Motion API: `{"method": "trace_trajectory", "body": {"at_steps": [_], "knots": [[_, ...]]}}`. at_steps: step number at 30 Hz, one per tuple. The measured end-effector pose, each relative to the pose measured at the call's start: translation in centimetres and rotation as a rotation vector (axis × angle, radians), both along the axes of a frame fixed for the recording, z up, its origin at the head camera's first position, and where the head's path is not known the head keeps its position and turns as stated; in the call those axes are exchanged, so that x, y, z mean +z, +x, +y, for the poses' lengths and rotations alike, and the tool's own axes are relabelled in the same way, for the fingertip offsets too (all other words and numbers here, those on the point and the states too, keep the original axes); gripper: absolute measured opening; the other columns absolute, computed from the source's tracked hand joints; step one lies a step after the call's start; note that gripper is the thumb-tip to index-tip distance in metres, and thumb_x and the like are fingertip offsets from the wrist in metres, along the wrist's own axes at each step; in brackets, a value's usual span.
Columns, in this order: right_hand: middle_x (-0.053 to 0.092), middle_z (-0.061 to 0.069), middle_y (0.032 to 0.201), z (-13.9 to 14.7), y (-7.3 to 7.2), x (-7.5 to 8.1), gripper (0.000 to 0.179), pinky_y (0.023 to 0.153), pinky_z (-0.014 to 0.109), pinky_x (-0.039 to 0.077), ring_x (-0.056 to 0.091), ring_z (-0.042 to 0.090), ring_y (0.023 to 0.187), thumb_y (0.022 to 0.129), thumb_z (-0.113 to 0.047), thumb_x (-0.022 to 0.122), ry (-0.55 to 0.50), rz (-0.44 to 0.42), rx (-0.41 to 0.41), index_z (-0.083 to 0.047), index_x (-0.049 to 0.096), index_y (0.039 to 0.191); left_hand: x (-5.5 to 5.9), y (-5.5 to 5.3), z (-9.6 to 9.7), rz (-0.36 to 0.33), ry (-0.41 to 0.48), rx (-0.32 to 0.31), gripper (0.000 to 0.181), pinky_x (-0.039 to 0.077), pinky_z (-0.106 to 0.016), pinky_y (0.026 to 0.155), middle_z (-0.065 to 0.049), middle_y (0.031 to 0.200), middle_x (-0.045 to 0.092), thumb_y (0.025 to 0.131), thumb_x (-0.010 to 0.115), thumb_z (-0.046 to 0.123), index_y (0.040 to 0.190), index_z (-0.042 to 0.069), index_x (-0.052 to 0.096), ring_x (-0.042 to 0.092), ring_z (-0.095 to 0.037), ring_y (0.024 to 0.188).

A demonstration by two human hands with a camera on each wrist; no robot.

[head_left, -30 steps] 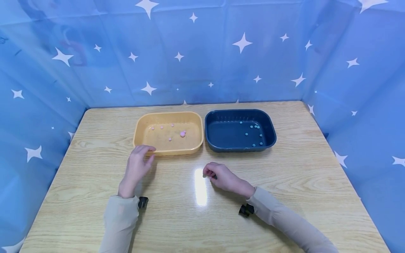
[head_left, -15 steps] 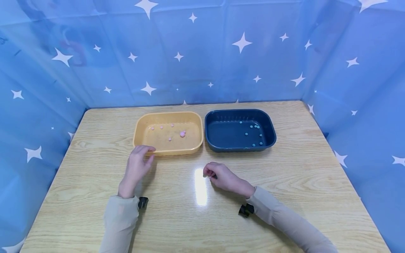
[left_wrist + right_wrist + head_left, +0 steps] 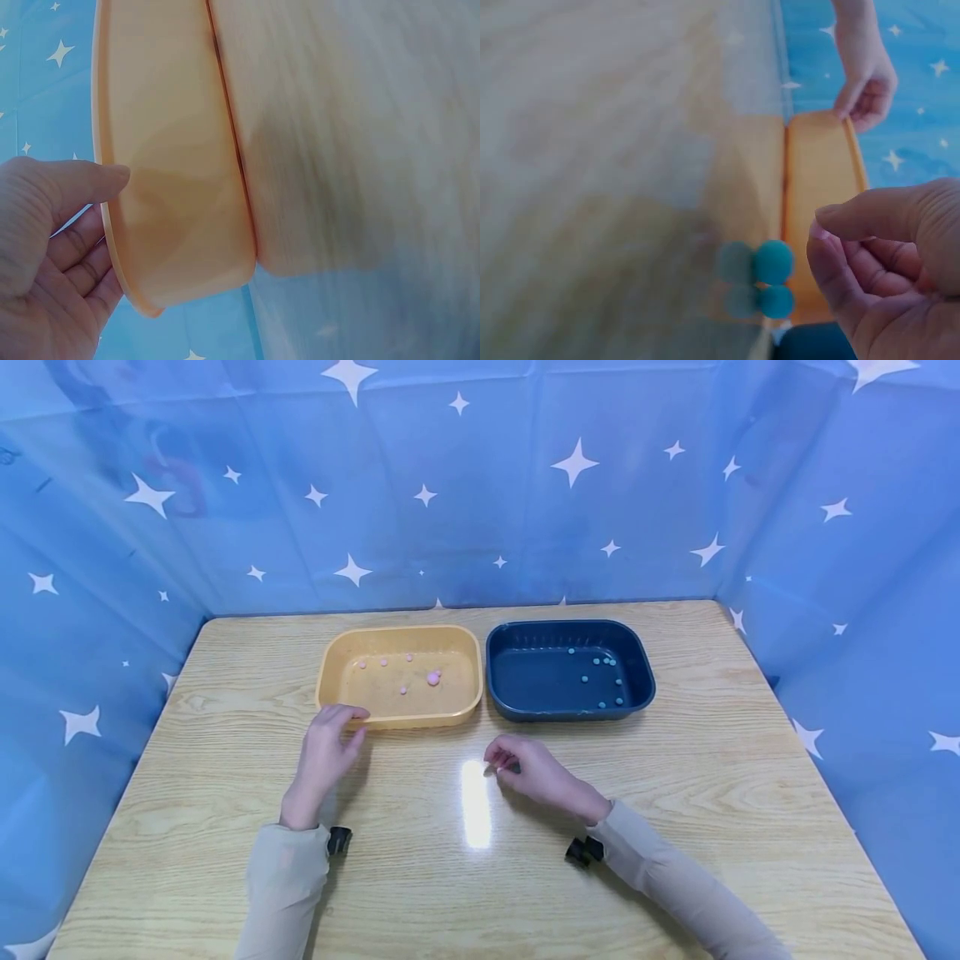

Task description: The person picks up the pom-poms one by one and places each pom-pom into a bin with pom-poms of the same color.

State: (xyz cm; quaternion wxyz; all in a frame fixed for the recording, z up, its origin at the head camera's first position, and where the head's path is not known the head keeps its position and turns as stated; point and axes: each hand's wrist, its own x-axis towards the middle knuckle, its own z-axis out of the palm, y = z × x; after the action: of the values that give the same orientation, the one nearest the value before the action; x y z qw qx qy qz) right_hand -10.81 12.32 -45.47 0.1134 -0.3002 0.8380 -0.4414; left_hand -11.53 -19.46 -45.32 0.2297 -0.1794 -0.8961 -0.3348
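My left hand [image 3: 327, 752] grips the near-left rim of a yellow basket [image 3: 420, 722], thumb outside, as the left wrist view shows. Several small pink balls [image 3: 432, 678] lie in that basket. My right hand [image 3: 534, 771] is just above the table in front of the baskets, its fingers curled. In the right wrist view its thumb and index finger pinch a small pink ball [image 3: 820, 229], mostly covered by the fingertips. Two teal balls [image 3: 773, 262] sit on the table beside this hand, largely hidden by it from the head view.
A dark blue basket [image 3: 570, 714] with several small teal balls [image 3: 585, 679] stands at the right of the yellow one. Both are on a wooden table [image 3: 420, 893]. A blue star-patterned cloth [image 3: 480, 485] hangs behind and at the sides.
My right hand has risen slightly and shifted a little to the right. The left hand and both baskets have stayed where they were.
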Motion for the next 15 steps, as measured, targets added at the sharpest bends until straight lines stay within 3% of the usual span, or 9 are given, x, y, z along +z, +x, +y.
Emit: {"method": "trace_trajectory", "body": {"at_steps": [15], "knots": [[0.062, 0.020, 0.094, -0.6, -2.4, 2.6, 0.022, 0.075, 0.028, 0.054, 0.062, 0.024, 0.082, 0.078, 0.015, 0.063, -0.120, 0.091, -0.068, 0.002, 0.060, 0.095, 0.1, 0.0, 0.1, -0.014, -0.002, 0.006, 0.024, 0.048, -0.044, 0.076, -0.018, 0.088, 0.067, 0.068, 0.071, -0.014, 0.089, -0.004, 0.066, 0.058, -0.034, 0.085]]}}
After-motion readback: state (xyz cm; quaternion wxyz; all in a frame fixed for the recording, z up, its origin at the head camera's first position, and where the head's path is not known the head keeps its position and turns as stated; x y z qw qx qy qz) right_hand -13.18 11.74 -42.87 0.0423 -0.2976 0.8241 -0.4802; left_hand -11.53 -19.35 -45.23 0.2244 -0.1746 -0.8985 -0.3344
